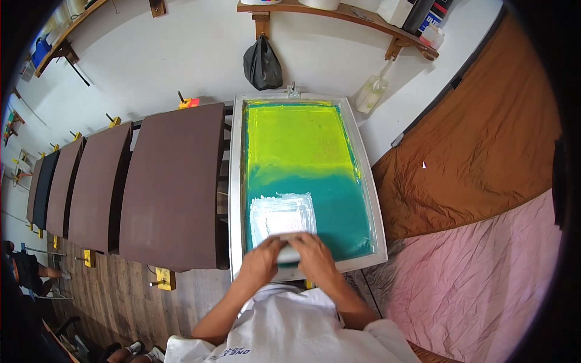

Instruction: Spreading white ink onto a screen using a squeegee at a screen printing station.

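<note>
A screen printing frame (236, 181) with a pale rim lies flat before me. Its mesh is yellow-green over the far half and teal (345, 212) over the near half. White ink (281, 209) forms a rough rectangle at the near left of the mesh. My left hand (264, 257) and my right hand (311, 254) are closed side by side on a squeegee (289, 254) at the near edge of the white patch. Its blade is partly hidden by my fingers and slightly blurred.
Brown-covered boards (172, 187) stand in a row to the left, with yellow clamps (163, 279) below. A metal clamp (293, 91) sits at the frame's far edge. A black bag (262, 63) hangs under a wooden shelf (339, 11). Brown (472, 145) and pink (466, 284) sheets hang right.
</note>
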A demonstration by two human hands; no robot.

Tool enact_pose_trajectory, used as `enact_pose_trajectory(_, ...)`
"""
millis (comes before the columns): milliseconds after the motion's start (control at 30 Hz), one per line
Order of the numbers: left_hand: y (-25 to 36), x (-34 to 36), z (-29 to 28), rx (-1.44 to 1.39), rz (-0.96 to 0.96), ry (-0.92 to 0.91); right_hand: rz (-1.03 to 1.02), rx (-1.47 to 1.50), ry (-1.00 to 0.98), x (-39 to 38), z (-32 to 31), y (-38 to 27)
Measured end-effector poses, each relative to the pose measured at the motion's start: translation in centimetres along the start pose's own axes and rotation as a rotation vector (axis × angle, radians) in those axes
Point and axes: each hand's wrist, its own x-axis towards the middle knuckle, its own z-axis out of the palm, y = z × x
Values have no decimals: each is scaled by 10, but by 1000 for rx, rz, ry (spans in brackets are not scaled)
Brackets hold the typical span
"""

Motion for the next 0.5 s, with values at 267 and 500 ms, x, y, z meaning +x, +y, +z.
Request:
enact_pose_trajectory(267,-33,81,-16,47,-64,-13,53,-117,-192,95,-11,28)
enact_pose_trajectory(500,-27,56,-6,62,-42,-36,59,-55,-177,63,-3,25)
